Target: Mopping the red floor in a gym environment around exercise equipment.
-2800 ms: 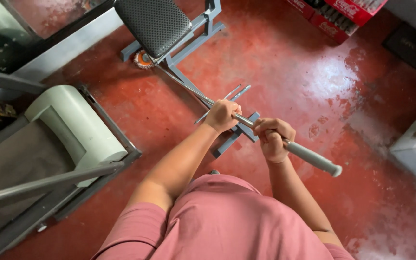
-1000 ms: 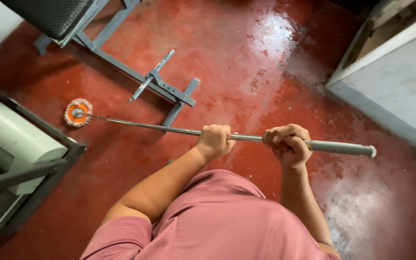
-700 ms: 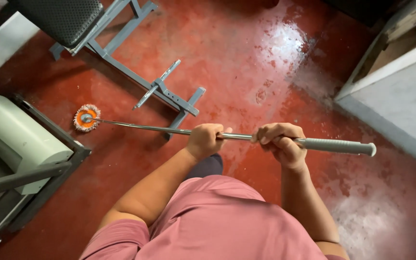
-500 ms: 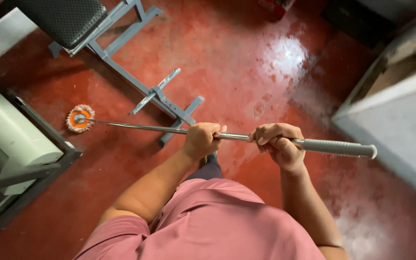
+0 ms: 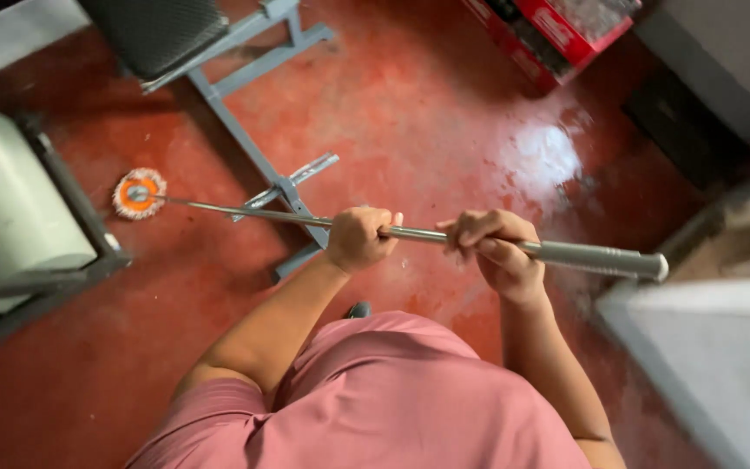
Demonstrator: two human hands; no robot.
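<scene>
Head view: mop pole [image 5: 427, 234] looks light, stiff, smooth metal.
Left hand [image 5: 359, 239]: closed round mid-shaft.
Right hand [image 5: 495, 254]: closed beside the thicker grip [image 5: 601, 258].
Mop head [image 5: 139, 193]: soft, on wet red floor [image 5: 444, 113].

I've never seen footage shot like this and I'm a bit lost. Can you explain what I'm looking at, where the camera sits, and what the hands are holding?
The camera is worn on a person's head and looks straight down, so you see their pink shirt, both forearms and the floor beyond. No machine is involved, just two bare hands.

Both hands grip one long metal mop handle. The left hand holds it nearer the middle and the right hand nearer the thick grey end. At the far end, the round orange and white mop head rests on the red floor, which looks wet and shiny in places.

Around it stand a grey metal bench frame with a dark padded seat, a pale green machine at the left, and a red box at the top.
</scene>
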